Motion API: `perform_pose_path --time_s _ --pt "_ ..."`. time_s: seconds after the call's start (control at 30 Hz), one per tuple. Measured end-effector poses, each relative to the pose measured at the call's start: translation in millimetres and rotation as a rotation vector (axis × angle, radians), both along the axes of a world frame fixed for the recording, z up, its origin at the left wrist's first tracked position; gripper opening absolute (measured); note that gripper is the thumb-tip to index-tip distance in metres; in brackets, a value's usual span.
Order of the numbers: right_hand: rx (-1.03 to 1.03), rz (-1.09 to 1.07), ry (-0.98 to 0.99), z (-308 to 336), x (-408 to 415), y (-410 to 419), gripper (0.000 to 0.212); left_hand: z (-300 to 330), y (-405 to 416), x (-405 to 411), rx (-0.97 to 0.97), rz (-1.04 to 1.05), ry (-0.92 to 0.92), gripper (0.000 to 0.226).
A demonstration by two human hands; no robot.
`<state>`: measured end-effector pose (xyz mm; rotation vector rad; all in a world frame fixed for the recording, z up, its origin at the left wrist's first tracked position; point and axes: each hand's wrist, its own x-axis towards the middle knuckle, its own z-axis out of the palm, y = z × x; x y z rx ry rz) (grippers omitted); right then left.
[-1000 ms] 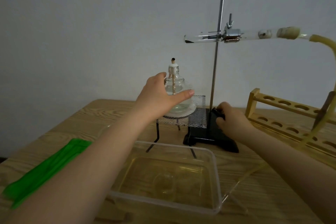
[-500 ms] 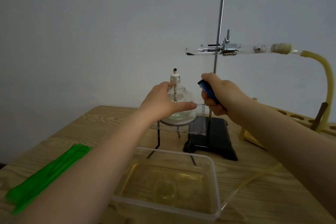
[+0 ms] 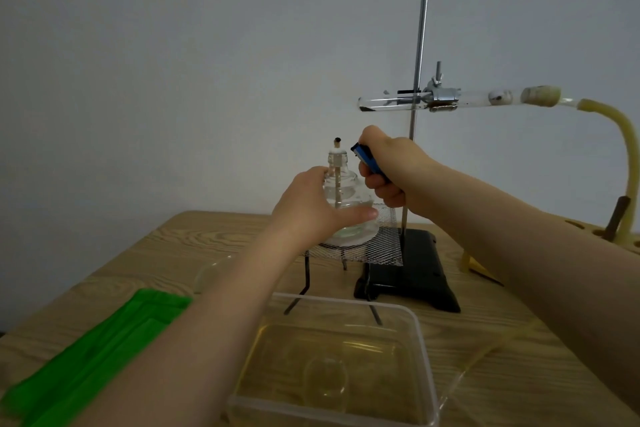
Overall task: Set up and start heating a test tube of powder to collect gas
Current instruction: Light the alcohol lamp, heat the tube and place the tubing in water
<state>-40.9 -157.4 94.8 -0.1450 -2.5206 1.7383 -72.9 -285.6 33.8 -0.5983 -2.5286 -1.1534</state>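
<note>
With the left hand (image 3: pixel 308 210) cupping the glass lamp (image 3: pixel 346 198) on the mesh and the right hand (image 3: pixel 388 166) gripping a blue lighter (image 3: pixel 367 160) at the wick's three o'clock, a flame is risking singeing those steadying fingers.

I am facing a plain pale grey wall (image 3: pixel 207 45) that is filling the whole upper part of my view, with soft, even light falling across it and no hard shadows showing. I am working at a light wooden table (image 3: pixel 194 246) with a wavy grain, its far edge sitting close to the wall and its left corner dropping off into darkness.
</note>
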Motion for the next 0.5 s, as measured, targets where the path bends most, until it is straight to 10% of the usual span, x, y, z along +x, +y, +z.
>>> perform_pose_path --time_s 0.5 --pt "-0.021 -0.005 -0.023 1.6 -6.6 -4.8 0.033 -2.9 -1.6 -2.1 0.013 -0.013 0.005 0.062"
